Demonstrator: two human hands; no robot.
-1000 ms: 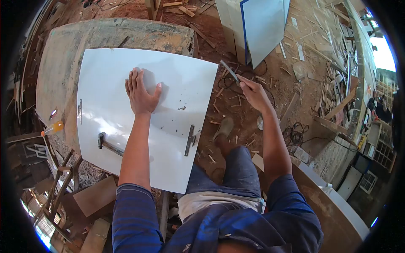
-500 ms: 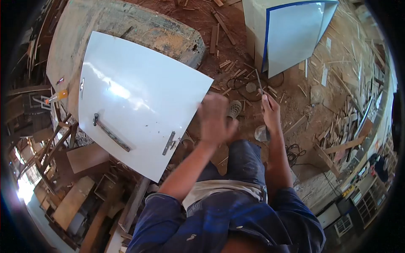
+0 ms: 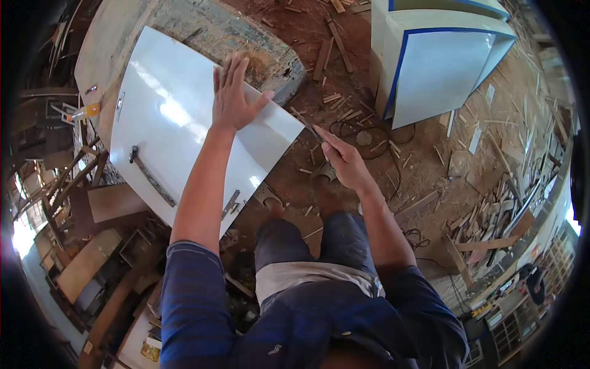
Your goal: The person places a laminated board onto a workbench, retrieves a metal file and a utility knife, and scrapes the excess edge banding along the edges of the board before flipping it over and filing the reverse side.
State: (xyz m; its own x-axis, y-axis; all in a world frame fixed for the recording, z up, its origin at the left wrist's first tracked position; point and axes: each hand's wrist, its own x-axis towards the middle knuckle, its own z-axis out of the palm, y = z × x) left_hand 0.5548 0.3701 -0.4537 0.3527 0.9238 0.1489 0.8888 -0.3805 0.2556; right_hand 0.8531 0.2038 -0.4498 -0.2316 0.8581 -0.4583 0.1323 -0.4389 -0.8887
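Note:
A glossy white curved panel (image 3: 166,141) lies on a worn, dusty work surface (image 3: 246,37). My left hand (image 3: 235,101) rests on the panel near its far edge, fingers stretched out and thumb apart. In my right hand (image 3: 346,161) is a thin, dark, flat tool that looks like a file (image 3: 306,125). Its far end lies at the panel's right corner; whether it touches the edge I cannot tell. On the panel are a hammer (image 3: 147,175) and some small metal pieces (image 3: 231,203).
White cabinets with blue edging (image 3: 442,74) stand at the far right. Wood offcuts (image 3: 350,107) and a cable (image 3: 393,166) lie on the dirt floor. An orange bottle (image 3: 86,111) sits left of the panel. Scrap wood (image 3: 491,197) is piled at right.
My left hand has moved forward and left onto the panel. My right hand has brought the file left, from an upright hold over the floor to the panel's corner.

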